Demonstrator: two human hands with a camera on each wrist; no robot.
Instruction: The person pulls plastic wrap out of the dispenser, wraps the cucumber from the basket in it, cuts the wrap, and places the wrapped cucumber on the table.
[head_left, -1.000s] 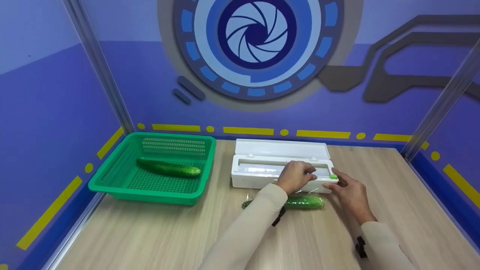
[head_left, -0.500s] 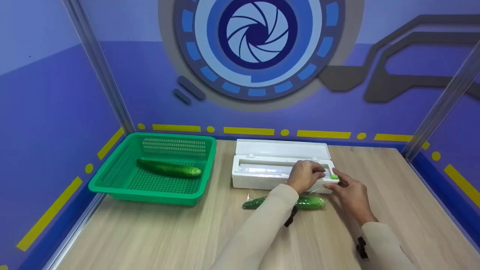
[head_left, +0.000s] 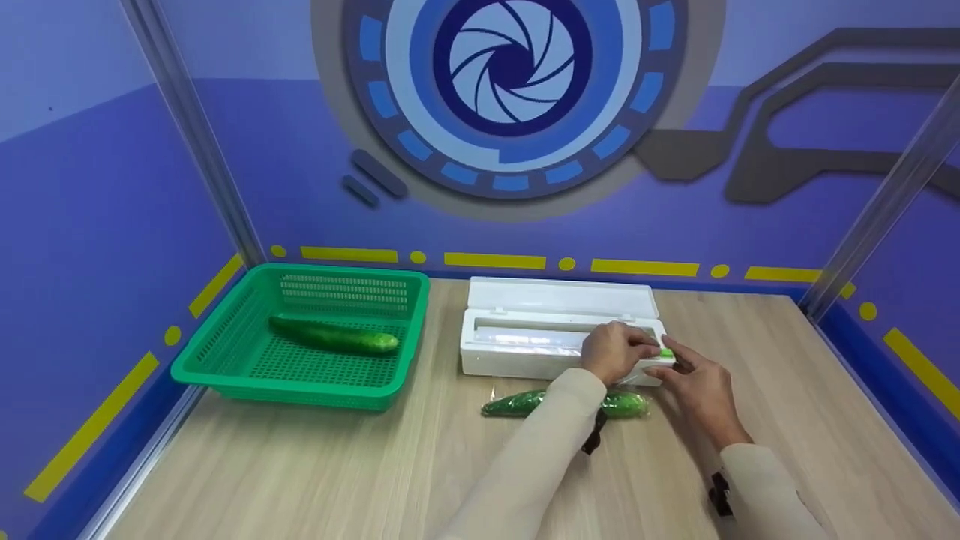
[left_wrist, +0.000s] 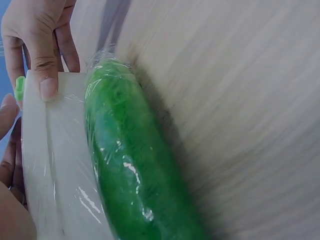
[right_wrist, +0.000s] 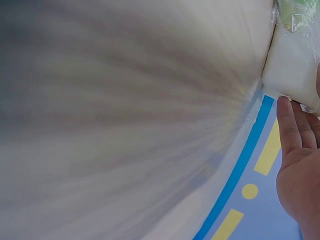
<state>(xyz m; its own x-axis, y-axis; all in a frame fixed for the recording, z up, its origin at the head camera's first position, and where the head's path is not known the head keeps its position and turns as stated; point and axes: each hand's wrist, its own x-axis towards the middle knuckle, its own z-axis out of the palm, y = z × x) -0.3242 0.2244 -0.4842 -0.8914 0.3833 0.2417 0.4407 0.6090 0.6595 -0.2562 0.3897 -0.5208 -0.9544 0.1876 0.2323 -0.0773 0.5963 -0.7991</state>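
On the near middle of the wood-grain table (head_left: 337,465), a film-wrapped cucumber (head_left: 516,403) lay lengthwise left to right, a pale sleeve (head_left: 525,469) crossing above it. Just beyond stood a white box (head_left: 517,364), clear film shining on its near face. Right hand (head_left: 703,390) gripped the box's right end, thumb on the near face. Left hand (head_left: 613,351) bent over the box's right part, thumb and fingers close together beside a green tab (head_left: 666,352); could not tell whether they pinched anything. Left: green basket (head_left: 279,391), second cucumber (head_left: 334,336) inside. Farther, box lid (head_left: 562,297) open; beyond, blue-purple wall (head_left: 285,165).
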